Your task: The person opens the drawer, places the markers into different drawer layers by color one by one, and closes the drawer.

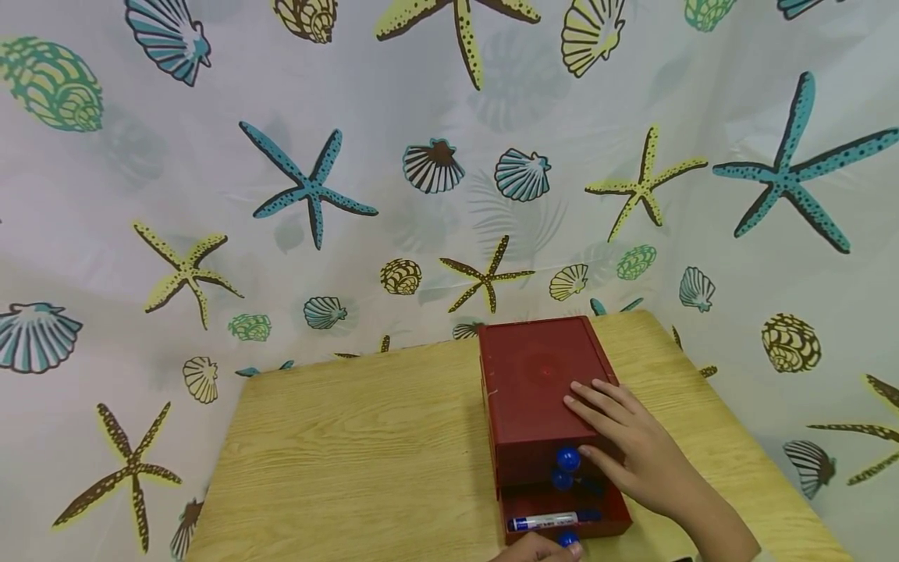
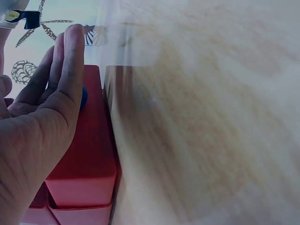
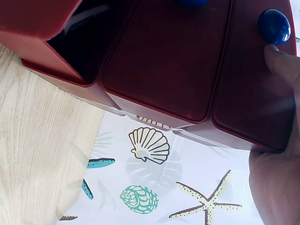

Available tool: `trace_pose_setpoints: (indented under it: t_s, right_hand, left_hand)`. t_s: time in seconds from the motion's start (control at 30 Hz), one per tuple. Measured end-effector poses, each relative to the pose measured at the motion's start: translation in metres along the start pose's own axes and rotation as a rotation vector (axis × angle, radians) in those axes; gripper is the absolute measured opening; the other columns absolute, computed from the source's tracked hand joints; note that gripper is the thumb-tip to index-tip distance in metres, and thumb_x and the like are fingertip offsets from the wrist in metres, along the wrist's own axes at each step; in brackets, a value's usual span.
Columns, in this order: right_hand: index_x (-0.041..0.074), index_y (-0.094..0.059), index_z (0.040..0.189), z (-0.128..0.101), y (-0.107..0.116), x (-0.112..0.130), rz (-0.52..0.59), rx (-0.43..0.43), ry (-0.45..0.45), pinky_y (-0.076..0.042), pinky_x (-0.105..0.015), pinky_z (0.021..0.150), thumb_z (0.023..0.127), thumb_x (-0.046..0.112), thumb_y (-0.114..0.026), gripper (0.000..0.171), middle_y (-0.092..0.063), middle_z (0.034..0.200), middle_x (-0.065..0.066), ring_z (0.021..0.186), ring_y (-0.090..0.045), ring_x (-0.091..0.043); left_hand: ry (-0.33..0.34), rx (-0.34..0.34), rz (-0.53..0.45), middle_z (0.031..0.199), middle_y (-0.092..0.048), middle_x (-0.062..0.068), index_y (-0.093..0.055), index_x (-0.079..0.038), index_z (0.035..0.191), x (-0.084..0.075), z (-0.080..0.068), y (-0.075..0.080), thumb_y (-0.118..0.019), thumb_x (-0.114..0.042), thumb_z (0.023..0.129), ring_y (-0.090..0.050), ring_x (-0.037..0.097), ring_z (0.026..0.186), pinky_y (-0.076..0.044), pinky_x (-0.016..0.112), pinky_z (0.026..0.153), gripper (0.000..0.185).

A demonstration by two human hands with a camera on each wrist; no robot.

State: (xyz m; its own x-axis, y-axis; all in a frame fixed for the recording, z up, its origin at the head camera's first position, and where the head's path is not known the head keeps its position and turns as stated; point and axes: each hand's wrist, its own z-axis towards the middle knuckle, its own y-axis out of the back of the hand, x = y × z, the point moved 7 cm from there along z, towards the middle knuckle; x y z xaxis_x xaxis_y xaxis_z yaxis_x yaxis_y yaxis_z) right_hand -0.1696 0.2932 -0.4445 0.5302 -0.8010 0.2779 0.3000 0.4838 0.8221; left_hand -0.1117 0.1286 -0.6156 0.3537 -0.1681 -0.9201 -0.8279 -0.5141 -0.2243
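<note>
A dark red drawer cabinet point(image 1: 534, 375) stands on the wooden table. My right hand point(image 1: 642, 449) rests on its top with fingers spread, the thumb beside the upper blue knob point(image 3: 274, 26). The bottom drawer point(image 1: 614, 527) is pulled out, and a white marker with blue ends point(image 1: 548, 521) lies inside it. My left hand point(image 1: 537, 549) is in front of that drawer, at its blue knob point(image 1: 568, 538). In the left wrist view, the left hand's straight fingers point(image 2: 70, 65) cover part of the knob.
The table point(image 1: 351, 437) extends to the left of the cabinet, with a narrower strip on its right. A white sheet printed with shells and starfish point(image 1: 393, 101) hangs behind and at the sides.
</note>
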Motion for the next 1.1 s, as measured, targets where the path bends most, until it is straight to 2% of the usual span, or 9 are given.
trace_pose_setpoints:
  t_s: [0.2, 0.33, 0.57, 0.63, 0.77, 0.8, 0.87, 1.0, 1.1]
  right_hand:
    - [0.025, -0.056, 0.155, 0.000, 0.000, 0.000, 0.002, 0.001, -0.003, 0.001, -0.020, 0.130, 0.085, 0.021, -0.089, 0.077, -0.052, 0.162, -0.003, 0.151, -0.042, -0.035]
    - [0.025, -0.056, 0.155, 0.000, 0.001, 0.000, 0.005, 0.001, -0.003, 0.000, -0.019, 0.130, 0.086, 0.021, -0.089, 0.077, -0.052, 0.162, -0.003, 0.151, -0.042, -0.035]
    - [0.025, -0.056, 0.155, 0.000, 0.001, 0.000, -0.004, -0.005, 0.002, 0.000, -0.019, 0.131, 0.084, 0.021, -0.089, 0.078, -0.053, 0.162, -0.003, 0.150, -0.042, -0.035]
    - [0.025, -0.056, 0.155, 0.000, 0.001, -0.001, -0.005, -0.004, 0.001, 0.000, -0.020, 0.131, 0.085, 0.021, -0.089, 0.078, -0.053, 0.162, -0.003, 0.151, -0.042, -0.034]
    - [0.025, -0.056, 0.155, -0.001, 0.000, -0.001, -0.008, -0.004, 0.003, 0.000, -0.020, 0.131, 0.085, 0.022, -0.089, 0.078, -0.053, 0.162, -0.003, 0.151, -0.042, -0.034]
    - [0.025, -0.056, 0.155, -0.001, 0.000, -0.001, -0.007, -0.003, 0.004, 0.000, -0.020, 0.131, 0.085, 0.022, -0.089, 0.078, -0.053, 0.162, -0.003, 0.151, -0.042, -0.034]
    - [0.025, -0.056, 0.155, -0.001, 0.000, -0.001, -0.008, -0.003, 0.003, 0.000, -0.020, 0.131, 0.085, 0.022, -0.089, 0.078, -0.053, 0.162, -0.003, 0.151, -0.042, -0.034]
    - [0.025, -0.056, 0.156, -0.001, 0.000, -0.001, -0.007, -0.003, 0.001, 0.000, -0.020, 0.131, 0.085, 0.022, -0.089, 0.078, -0.053, 0.162, -0.002, 0.151, -0.042, -0.034]
    - [0.025, -0.056, 0.156, -0.001, 0.000, -0.001, -0.007, -0.005, -0.001, 0.000, -0.020, 0.131, 0.084, 0.022, -0.090, 0.079, -0.053, 0.162, -0.002, 0.151, -0.042, -0.034]
  left_hand:
    - [-0.033, -0.010, -0.025, 0.072, -0.068, -0.010, -0.067, 0.023, 0.107, 0.004, 0.003, -0.001, -0.043, -0.055, 0.111, -0.058, 0.001, 0.059, -0.046, 0.018, 0.050, 0.081]
    - [-0.017, -0.002, -0.073, 0.074, -0.069, -0.009, -0.066, 0.021, 0.106, 0.010, 0.005, -0.002, -0.040, -0.055, 0.111, -0.058, 0.002, 0.060, -0.047, 0.019, 0.051, 0.081]
    - [0.107, -0.065, -0.140, 0.089, -0.076, -0.003, -0.081, -0.011, 0.106, 0.025, 0.009, 0.003, -0.050, -0.066, 0.104, -0.066, 0.007, 0.073, -0.055, 0.021, 0.064, 0.063]
    - [0.153, -0.082, -0.134, 0.092, -0.076, -0.002, -0.081, -0.012, 0.107, 0.028, 0.010, 0.005, -0.052, -0.068, 0.102, -0.066, 0.009, 0.075, -0.055, 0.021, 0.066, 0.062]
    - [0.233, -0.017, -0.075, 0.100, -0.076, -0.001, -0.078, -0.016, 0.117, 0.033, 0.016, 0.006, -0.046, -0.070, 0.103, -0.065, 0.011, 0.082, -0.055, 0.025, 0.074, 0.065]
    - [0.251, -0.021, -0.057, 0.104, -0.076, 0.000, -0.076, -0.015, 0.121, 0.035, 0.018, 0.008, -0.046, -0.070, 0.103, -0.066, 0.012, 0.086, -0.057, 0.029, 0.079, 0.065]
    - [0.266, -0.049, -0.018, 0.107, -0.076, 0.001, -0.075, -0.014, 0.123, 0.038, 0.021, 0.012, -0.045, -0.069, 0.104, -0.067, 0.014, 0.090, -0.059, 0.034, 0.084, 0.066]
    - [0.284, -0.201, 0.055, 0.106, -0.077, 0.006, -0.077, -0.008, 0.118, 0.047, 0.025, 0.025, -0.051, -0.068, 0.102, -0.069, 0.018, 0.093, -0.060, 0.047, 0.090, 0.067]
    - [0.284, -0.229, 0.093, 0.104, -0.078, 0.006, -0.079, -0.007, 0.114, 0.057, 0.032, 0.032, -0.050, -0.070, 0.101, -0.070, 0.019, 0.092, -0.060, 0.049, 0.091, 0.070]
